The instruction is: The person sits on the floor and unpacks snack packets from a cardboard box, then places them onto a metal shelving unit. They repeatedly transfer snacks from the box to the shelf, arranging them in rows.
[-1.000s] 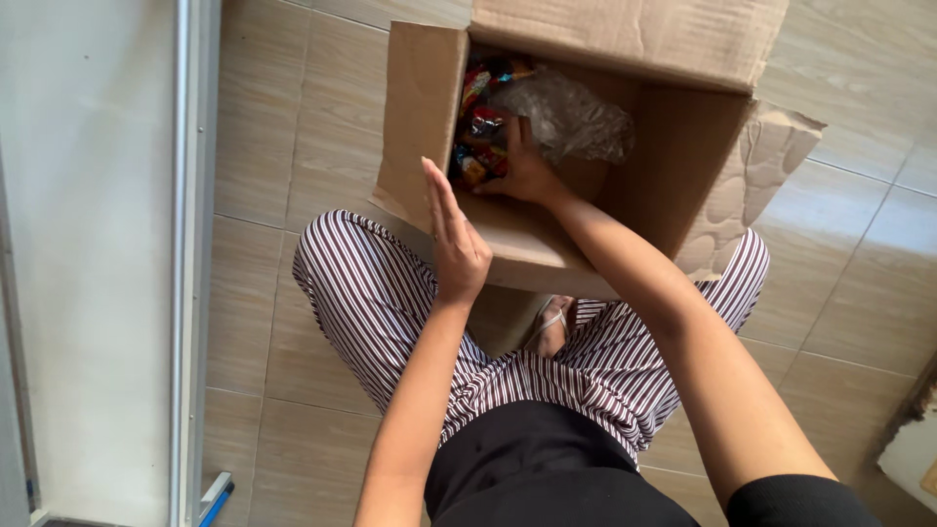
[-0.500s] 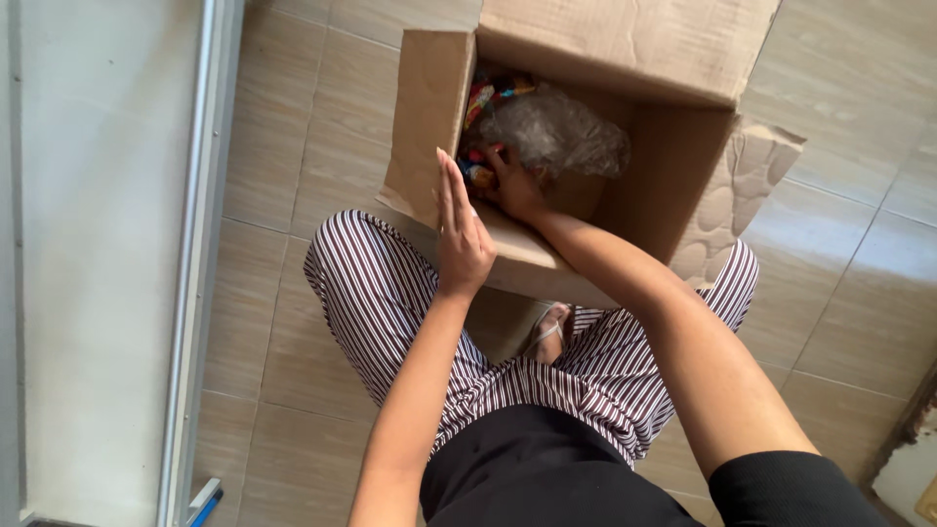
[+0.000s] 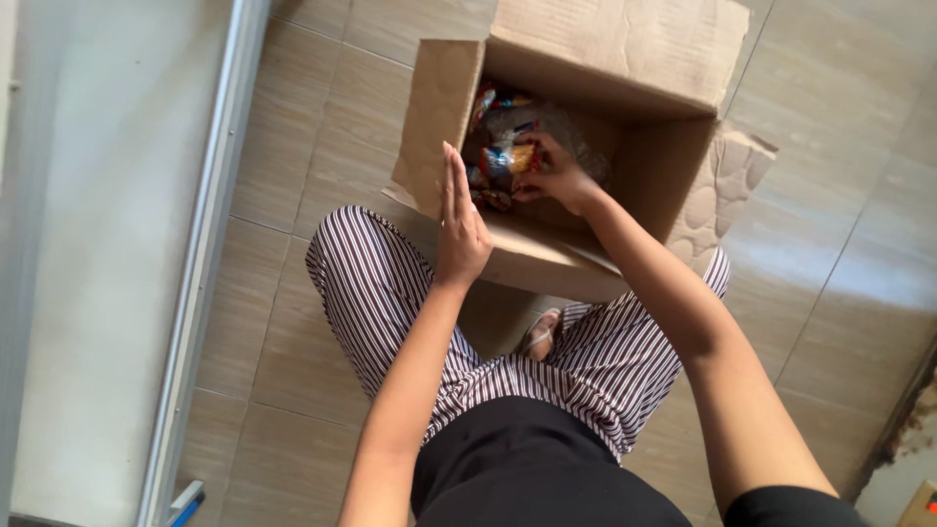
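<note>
two hands at the cardboard box (image 3: pixel 547 249): left hand (image 3: pixel 459 220) released, flat on its near flap; right hand (image 3: pixel 551 181), since a second ago, deeper inside, grasping the clear snack bag (image 3: pixel 508 146).

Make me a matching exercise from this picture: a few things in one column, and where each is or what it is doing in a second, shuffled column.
Things:
1. left hand
2. right hand
3. cardboard box
4. clear bag of colourful packets

Places or states:
A. lies inside the box, under the fingers
B. flat and open against the near flap
C. stands open on the tiled floor, in front of the striped trousers
D. reaches into the box and grips the bag

Pairs: 1-B, 2-D, 3-C, 4-A
</note>
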